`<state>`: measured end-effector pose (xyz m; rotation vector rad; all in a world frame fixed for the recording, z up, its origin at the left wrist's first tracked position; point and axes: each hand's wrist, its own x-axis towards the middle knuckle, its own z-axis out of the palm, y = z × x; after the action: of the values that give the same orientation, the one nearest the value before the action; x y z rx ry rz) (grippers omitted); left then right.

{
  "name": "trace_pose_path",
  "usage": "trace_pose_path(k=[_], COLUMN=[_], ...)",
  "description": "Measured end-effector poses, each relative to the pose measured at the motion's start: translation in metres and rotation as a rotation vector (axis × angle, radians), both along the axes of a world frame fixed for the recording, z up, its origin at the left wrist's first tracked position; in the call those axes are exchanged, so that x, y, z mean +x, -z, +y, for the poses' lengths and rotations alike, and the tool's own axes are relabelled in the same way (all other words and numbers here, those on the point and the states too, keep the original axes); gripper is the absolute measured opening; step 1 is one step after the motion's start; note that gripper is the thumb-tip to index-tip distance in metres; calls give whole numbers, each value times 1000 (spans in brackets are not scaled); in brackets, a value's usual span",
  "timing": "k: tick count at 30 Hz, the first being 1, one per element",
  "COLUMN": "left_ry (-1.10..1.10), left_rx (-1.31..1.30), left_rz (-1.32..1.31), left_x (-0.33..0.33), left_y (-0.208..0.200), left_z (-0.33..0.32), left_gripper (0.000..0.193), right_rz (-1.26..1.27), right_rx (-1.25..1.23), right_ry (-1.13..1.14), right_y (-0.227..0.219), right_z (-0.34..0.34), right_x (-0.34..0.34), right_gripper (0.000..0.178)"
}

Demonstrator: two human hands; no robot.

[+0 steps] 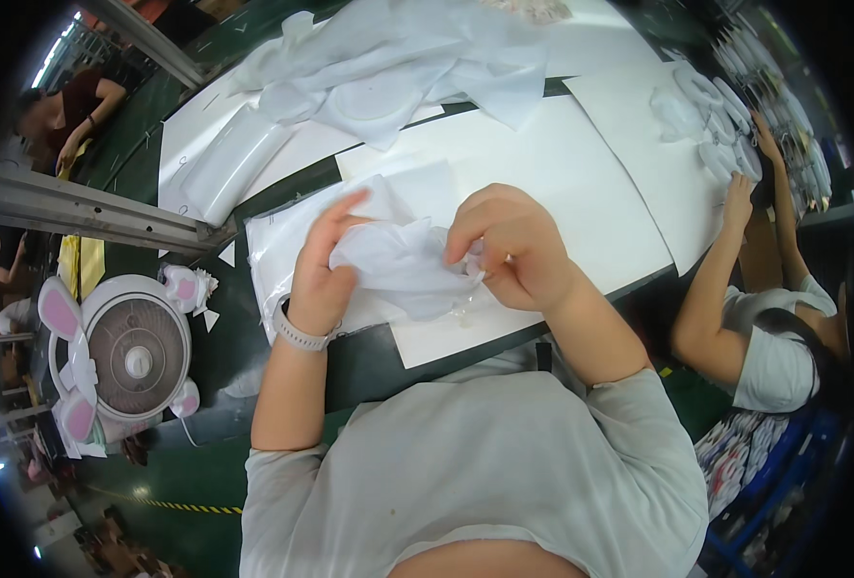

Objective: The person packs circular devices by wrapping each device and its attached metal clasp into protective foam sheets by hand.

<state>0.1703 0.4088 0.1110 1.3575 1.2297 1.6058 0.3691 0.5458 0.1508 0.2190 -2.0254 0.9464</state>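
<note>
Between my two hands is a bundle wrapped in thin, white, filmy sheet (403, 275); what lies inside cannot be made out. My left hand (326, 265), with a pale band at the wrist, curves its thumb and fingers round the bundle's left end. At the opposite end, my right hand (518, 246) pinches the gathered edge, where a small shiny, clear bit shows by the fingertips. Below the bundle lies a stack of clear plastic bags (271, 255), partly covered by my left hand and the sheet.
White boards (581, 183) cover much of the green table. Crumpled translucent sheets (388, 58) and a white curved part (229, 164) lie at the back. A fan with pink ears (138, 361) stands left, beneath a metal bar (90, 207). A co-worker (764, 337) handles white oval parts (721, 116) at right.
</note>
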Motion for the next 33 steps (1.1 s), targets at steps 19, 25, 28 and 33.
trace_pose_path(k=[19,25,28,33], left_ry=[-295,-273,-251,-388], left_rx=[250,178,266,124], left_rz=[94,45,22,-21], left_x=[-9,1,3,8], left_y=[-12,-25,-29,-31], left_z=[1,-11,-4,11], left_gripper=[24,16,14,16], right_rz=[106,115,142,-362], right_rx=[71,353,373,143], right_ry=[70,217,219,366], right_y=[0,-7,-13,-35], right_z=[7,-7,-4,15], right_x=[-10,10,14,-4], right_gripper=[17,25,26,37])
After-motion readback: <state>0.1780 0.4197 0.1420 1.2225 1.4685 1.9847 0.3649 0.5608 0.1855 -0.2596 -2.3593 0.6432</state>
